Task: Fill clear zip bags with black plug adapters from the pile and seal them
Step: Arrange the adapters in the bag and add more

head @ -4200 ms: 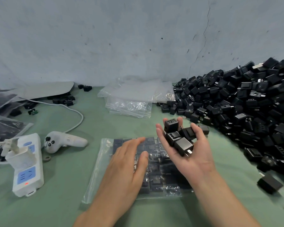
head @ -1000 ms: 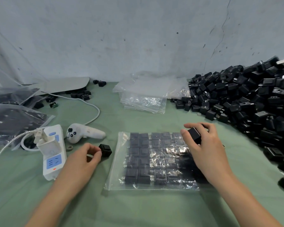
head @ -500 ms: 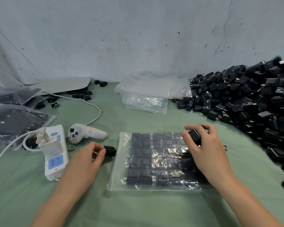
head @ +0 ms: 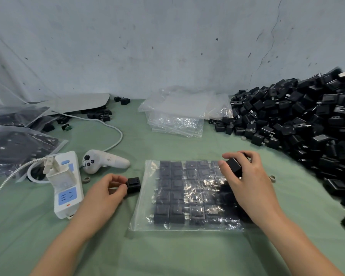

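Two black plugs are in hand, as we see it: the left grip [head: 106, 193] pinches an adapter [head: 133, 184] between thumb and fingertips just beside the left edge of the clear bag [head: 142, 206], and the right grip [head: 245, 180] curls round a second adapter [head: 233, 166] above the bag's far right corner. The bag lies flat on the green worktop [head: 167, 251], rows of adapters inside, with the pile [head: 307, 126] to its right.

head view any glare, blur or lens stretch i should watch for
Head view: soft even light, faint shadows; glare patches on the filled zip bag mask some contents; the pile stretches and smears toward the right edge, likely the wide lens; the left hand holding the left adapter and the right hand holding the right adapter look sharp.
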### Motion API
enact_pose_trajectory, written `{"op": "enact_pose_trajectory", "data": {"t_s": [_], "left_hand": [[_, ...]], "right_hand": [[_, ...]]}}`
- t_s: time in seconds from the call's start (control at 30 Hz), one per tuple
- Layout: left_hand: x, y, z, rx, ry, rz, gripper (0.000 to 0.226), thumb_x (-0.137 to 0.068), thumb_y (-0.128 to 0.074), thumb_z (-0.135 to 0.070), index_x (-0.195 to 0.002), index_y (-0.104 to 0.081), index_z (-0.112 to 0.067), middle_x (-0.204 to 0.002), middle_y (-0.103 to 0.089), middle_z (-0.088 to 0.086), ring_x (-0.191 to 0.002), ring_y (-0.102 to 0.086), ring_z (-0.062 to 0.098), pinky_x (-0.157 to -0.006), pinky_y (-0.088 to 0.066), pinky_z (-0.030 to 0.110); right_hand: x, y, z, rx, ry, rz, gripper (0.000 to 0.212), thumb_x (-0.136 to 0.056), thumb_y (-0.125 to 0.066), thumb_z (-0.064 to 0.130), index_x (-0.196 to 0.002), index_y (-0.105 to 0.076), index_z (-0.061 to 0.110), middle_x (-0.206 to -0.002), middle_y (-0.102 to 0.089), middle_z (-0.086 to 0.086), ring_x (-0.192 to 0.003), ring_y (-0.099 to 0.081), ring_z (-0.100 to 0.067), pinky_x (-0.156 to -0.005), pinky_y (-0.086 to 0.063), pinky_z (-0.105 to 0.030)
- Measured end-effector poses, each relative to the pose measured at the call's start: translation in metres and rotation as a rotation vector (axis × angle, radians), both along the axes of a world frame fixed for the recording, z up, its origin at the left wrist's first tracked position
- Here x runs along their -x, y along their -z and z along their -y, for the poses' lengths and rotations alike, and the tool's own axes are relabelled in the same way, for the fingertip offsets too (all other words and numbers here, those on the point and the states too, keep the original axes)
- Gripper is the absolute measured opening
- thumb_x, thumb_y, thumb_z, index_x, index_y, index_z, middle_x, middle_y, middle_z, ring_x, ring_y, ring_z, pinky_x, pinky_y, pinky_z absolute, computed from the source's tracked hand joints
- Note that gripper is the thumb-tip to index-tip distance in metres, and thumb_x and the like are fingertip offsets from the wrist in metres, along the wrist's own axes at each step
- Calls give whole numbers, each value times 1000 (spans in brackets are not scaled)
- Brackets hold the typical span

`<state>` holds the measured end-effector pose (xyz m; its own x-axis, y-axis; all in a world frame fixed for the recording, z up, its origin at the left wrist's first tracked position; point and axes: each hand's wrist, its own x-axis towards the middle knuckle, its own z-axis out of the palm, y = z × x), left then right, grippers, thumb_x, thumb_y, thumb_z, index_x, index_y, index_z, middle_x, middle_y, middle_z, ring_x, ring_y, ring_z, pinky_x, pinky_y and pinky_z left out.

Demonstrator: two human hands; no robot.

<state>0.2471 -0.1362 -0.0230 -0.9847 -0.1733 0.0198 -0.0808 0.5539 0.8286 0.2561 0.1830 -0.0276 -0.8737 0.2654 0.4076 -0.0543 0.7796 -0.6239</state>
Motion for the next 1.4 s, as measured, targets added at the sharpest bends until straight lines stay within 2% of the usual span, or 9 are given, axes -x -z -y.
{"op": "enact_pose_trajectory", "data": {"t_s": [0.17,0.33,0.47,0.6,0.7,0.97,1.17,1.27,1.4], "left_hand": [[6,3,-2,22,12,36,22,-92,-67,-30,-111,-57,-32,-106,-68,-9,-89,-68,10,-88,-52,38],[8,1,-5,218,154,57,54,-92,-66,-23,-141,-45,-33,-120,-58,-17,-83,-61,-3,-75,-43,20],[8,1,-5,271,183,19,55,-93,-65,-18,-141,-44,-35,-111,-57,-24,-78,-58,-9,-70,-37,6],[6,-1,-4,233,219,-21,55,-91,-67,-16,-138,-46,-38,-114,-56,-31,-90,-61,-2,-86,-45,23],[5,-2,-2,196,232,-42,54,-90,-68,-16,-133,-48,-42,-116,-57,-32,-88,-60,-7,-84,-44,19],[3,-4,-3,-55,220,-23,49,-90,-70,-10,-122,-55,-44,-118,-64,-21,-98,-60,-13,-87,-43,14],[3,-5,-14,-448,246,117,49,-87,-64,9,-123,-59,-24,-109,-74,-10,-105,-68,4,-87,-51,22],[3,-3,-22,-504,267,152,49,-84,-66,11,-123,-59,-18,-110,-75,-4,-105,-69,9,-80,-57,20],[4,-1,-25,-553,284,163,49,-85,-64,11,-126,-58,-15,-115,-73,3,-111,-68,19,-88,-57,29]], "right_hand": [[-1,0,0,-17,2,15,35,-92,-49,59,-117,-61,37,-123,-42,9,-88,-61,-21,-65,-45,-32],[-1,0,0,-33,4,27,34,-93,-50,58,-117,-61,37,-123,-42,9,-84,-62,-23,-63,-44,-31],[-1,0,0,-38,2,29,33,-94,-51,56,-118,-61,36,-123,-43,8,-84,-62,-23,-64,-44,-31],[-1,-1,0,-50,7,35,34,-94,-51,56,-119,-61,36,-123,-43,9,-84,-61,-22,-64,-42,-30],[-1,-1,1,-53,4,43,35,-94,-50,56,-120,-61,35,-124,-42,9,-84,-61,-22,-64,-43,-31],[-2,-1,0,-50,0,35,34,-93,-50,56,-118,-61,36,-121,-43,8,-83,-61,-22,-61,-42,-30],[-2,0,0,-56,1,39,36,-92,-48,58,-118,-61,36,-120,-41,9,-81,-60,-22,-57,-42,-28],[-1,0,0,-59,2,39,35,-93,-48,58,-118,-61,36,-121,-42,10,-81,-60,-22,-58,-41,-29],[-1,1,0,-61,7,39,34,-93,-48,58,-117,-60,37,-121,-42,10,-82,-60,-21,-57,-40,-26]]}}
